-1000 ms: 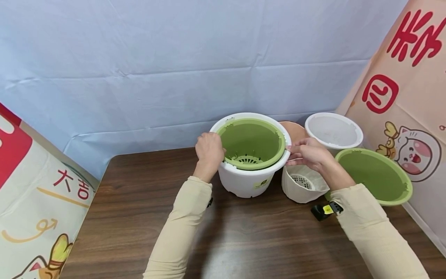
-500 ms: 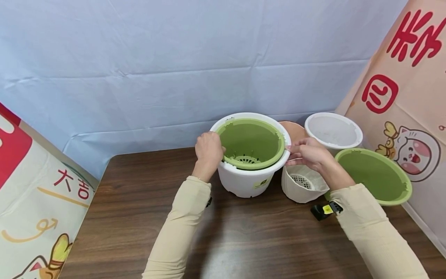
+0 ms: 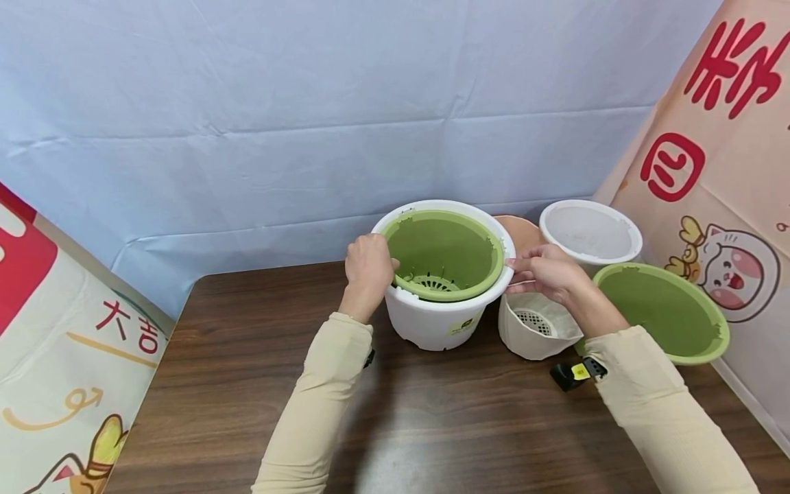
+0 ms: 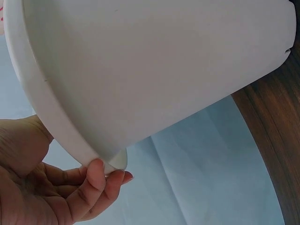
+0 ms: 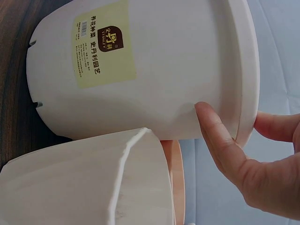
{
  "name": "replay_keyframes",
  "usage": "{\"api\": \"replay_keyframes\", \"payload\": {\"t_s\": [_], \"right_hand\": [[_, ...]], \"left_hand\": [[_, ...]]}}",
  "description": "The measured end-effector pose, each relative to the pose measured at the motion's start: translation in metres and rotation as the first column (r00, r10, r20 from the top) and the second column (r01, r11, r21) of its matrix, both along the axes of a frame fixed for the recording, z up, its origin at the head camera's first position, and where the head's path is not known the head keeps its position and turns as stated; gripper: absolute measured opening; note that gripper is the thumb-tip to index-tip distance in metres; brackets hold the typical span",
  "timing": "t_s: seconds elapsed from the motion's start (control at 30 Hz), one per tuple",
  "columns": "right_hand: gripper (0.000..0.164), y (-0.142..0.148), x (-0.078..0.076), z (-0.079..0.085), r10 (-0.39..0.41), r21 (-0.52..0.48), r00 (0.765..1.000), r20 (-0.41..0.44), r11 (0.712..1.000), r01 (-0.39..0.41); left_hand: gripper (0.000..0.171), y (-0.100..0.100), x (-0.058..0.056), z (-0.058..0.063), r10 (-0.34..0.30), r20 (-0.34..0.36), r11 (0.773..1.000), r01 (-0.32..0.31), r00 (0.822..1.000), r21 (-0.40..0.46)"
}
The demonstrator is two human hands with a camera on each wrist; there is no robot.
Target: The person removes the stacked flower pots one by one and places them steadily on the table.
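Note:
A white flower pot (image 3: 426, 322) stands upright on the wooden table, with a smaller green pot (image 3: 450, 247) nested inside it. Slots show in the green pot's bottom. My left hand (image 3: 369, 271) grips the white pot's rim at its left side; in the left wrist view the fingers (image 4: 96, 176) curl under that rim. On the opposite side my right hand (image 3: 549, 274) pinches the rim, thumb on top and a finger against the outer wall, as the right wrist view shows. A yellow label (image 5: 105, 44) is stuck on the white pot's wall.
Right of the white pot stands a cream pot (image 3: 524, 343) with a grid bottom. Behind it are an orange-brown pot (image 3: 521, 232) and another white pot (image 3: 592, 230). A second green pot (image 3: 666, 309) leans at far right. Cloth backdrops (image 3: 308, 137) rise behind and beside the table (image 3: 265, 384).
Almost nothing has moved. Both hands keep their hold on the white pot's rim, and the left forearm has shifted very slightly left.

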State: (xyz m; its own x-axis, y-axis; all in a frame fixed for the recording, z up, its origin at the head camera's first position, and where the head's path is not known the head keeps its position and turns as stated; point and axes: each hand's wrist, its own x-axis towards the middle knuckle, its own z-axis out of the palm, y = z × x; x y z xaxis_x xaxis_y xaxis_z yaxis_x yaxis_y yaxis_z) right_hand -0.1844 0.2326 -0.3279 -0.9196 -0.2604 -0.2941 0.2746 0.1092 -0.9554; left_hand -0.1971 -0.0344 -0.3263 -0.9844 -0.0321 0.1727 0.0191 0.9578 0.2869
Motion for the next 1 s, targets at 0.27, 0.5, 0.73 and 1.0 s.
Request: {"api": "replay_keyframes", "payload": {"t_s": [0.27, 0.5, 0.73, 1.0], "right_hand": [[0.007, -0.0001, -0.0002, -0.0006, 0.003, 0.004, 1.000, -0.004, 1.000, -0.003], [0.008, -0.0001, 0.0000, 0.0002, 0.005, 0.009, 1.000, -0.005, 1.000, -0.005], [0.008, -0.0004, 0.0008, 0.0009, 0.001, 0.009, 1.000, -0.003, 1.000, -0.001], [0.009, -0.0005, 0.0011, 0.0016, 0.006, 0.009, 1.000, -0.007, 1.000, -0.006]], "left_hand": [[0.023, -0.0001, 0.0012, 0.0010, 0.005, 0.000, 1.000, -0.006, 1.000, 0.012], [0.019, 0.0002, 0.0037, 0.0017, 0.009, -0.007, 1.000, -0.009, 1.000, 0.013], [0.020, -0.0003, 0.0032, 0.0017, 0.027, -0.002, 1.000, -0.027, 1.000, -0.007], [0.024, -0.0027, 0.0033, 0.0026, 0.032, 0.021, 0.999, -0.032, 0.999, 0.014]]}}
